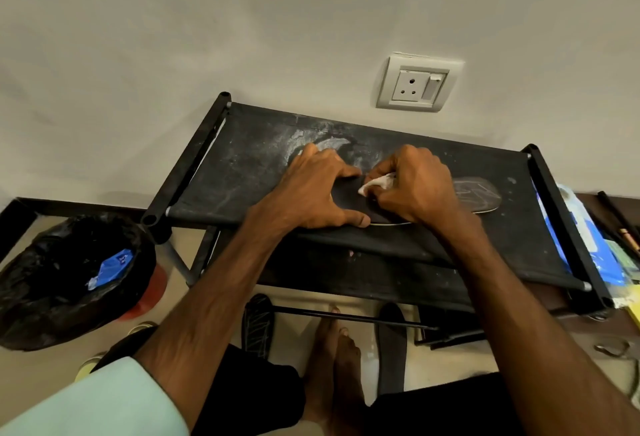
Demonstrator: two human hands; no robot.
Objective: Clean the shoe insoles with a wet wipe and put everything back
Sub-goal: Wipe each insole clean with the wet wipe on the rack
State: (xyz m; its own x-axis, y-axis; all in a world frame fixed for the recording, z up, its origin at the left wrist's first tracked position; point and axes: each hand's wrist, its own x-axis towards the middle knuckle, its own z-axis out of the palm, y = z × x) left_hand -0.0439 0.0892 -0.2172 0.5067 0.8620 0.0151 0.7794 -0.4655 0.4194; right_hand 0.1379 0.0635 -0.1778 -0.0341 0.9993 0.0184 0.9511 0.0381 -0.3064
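Observation:
A dark shoe insole (349,201) lies flat on the black fabric top of a shoe rack (242,172). My left hand (318,189) presses down on the insole's left part with spread fingers and thumb. My right hand (412,186) grips a crumpled white wet wipe (377,183) against the insole's middle. The insole's right end (478,193), with a grey pattern and a pale edge, sticks out past my right hand. Both hands hide much of the insole.
A bin lined with a black bag (65,279) stands on the floor at the left, with a blue wrapper inside. A blue wet-wipe pack (575,234) lies beyond the rack's right rail. Dark sandals (258,323) and my bare foot (337,359) are below. A wall socket (417,85) is behind.

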